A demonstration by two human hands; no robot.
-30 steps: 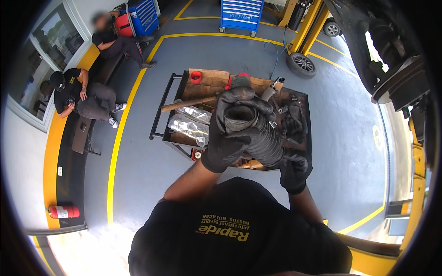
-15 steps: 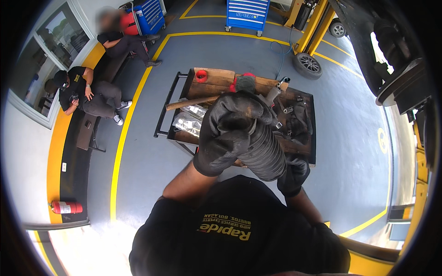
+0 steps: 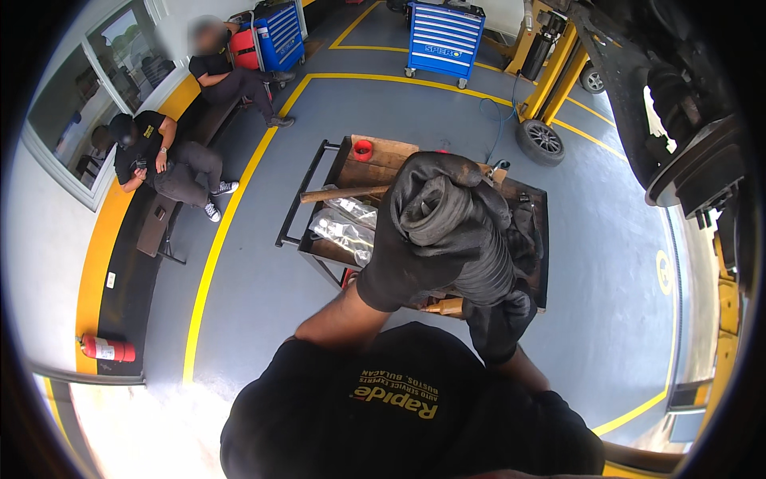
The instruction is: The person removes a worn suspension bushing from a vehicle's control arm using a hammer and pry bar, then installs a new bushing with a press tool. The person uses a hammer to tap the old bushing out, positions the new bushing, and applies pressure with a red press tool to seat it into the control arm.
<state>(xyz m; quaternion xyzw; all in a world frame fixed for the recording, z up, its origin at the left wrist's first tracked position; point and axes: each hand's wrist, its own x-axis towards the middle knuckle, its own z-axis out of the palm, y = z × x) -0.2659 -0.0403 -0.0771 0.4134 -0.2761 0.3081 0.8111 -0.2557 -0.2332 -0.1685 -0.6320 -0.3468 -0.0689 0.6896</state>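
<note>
A ribbed black rubber boot (image 3: pixel 488 262), shaped like a bellows tube, slants across in front of my chest above a work cart (image 3: pixel 351 164). My left hand (image 3: pixel 415 231), in a black glove, is closed around its upper left end and hides that end. At the lower right end, my gloved right hand (image 3: pixel 501 319) is wrapped round the boot, its fingers partly hidden. Behind the boot on the cart lie a wooden handle (image 3: pixel 345 193), clear plastic packets (image 3: pixel 345 231), a red ring-shaped item (image 3: pixel 363 150) and dark parts (image 3: pixel 524 231) I cannot make out.
A dark wheel hub assembly (image 3: pixel 694 164) hangs at the upper right. Beyond the cart are a loose wheel (image 3: pixel 540 142), a yellow lift post (image 3: pixel 550 76) and a blue tool cabinet (image 3: pixel 444 44). Two people sit on a bench (image 3: pixel 155 227) at the left; a fire extinguisher (image 3: pixel 108 349) is nearer.
My left hand has turned and shifted slightly right, still gripping the boot. The boot and right hand have moved a little too. The whole view has shifted slightly.
</note>
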